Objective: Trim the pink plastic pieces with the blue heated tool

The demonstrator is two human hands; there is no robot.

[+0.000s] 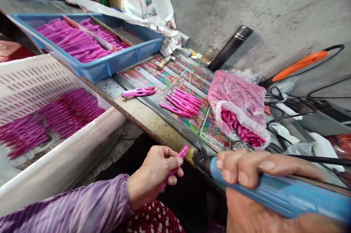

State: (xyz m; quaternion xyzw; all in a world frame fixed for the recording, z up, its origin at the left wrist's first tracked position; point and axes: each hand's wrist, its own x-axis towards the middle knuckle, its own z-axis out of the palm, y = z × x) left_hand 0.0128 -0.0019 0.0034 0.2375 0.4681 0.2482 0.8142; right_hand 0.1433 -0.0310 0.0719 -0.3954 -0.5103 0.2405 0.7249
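My left hand [153, 172] pinches a slim magenta plastic piece [182, 152] between thumb and fingers, its pointed end up and to the right. Wrapped in my right hand [244, 171] is a blue electric screwdriver [285, 192]. Its black nose [203, 161] points left at the bench edge, a short gap from the magenta piece; the bit cannot be made out. On the printed sheet [153, 75] beyond my hands lie a row of magenta pieces [183, 102] and a smaller group [139, 92].
A plastic bag [233, 90] of small pink parts sits right of the sheet. Behind are a blue tray [109, 68] of magenta pieces, a black cylinder [231, 46] and an orange-handled tool [300, 65] among cables. A white basket [35, 75] with more pieces stands left.
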